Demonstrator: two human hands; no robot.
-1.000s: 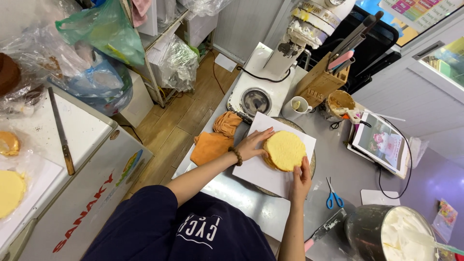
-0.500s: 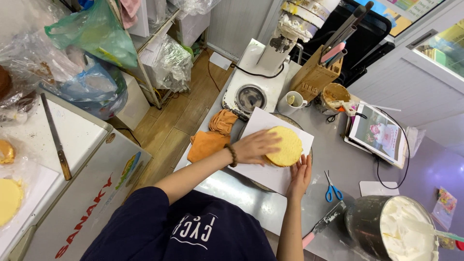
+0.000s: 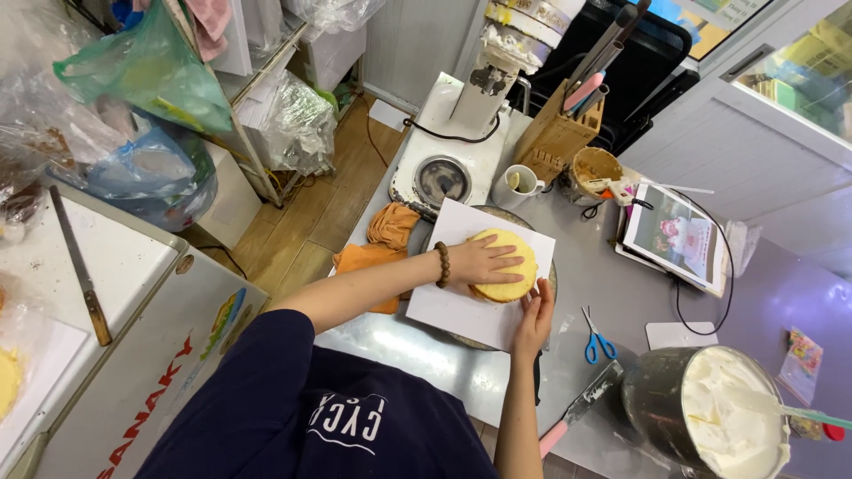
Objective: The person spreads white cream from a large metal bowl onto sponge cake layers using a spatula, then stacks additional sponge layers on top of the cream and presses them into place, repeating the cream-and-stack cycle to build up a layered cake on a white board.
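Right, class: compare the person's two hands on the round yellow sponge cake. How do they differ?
The left hand lies flat on top of the round yellow sponge cake; the right hand rests against its near edge. The left wrist wears a brown bead bracelet; the right wrist is bare. Both touch the cake on the white square sheet.
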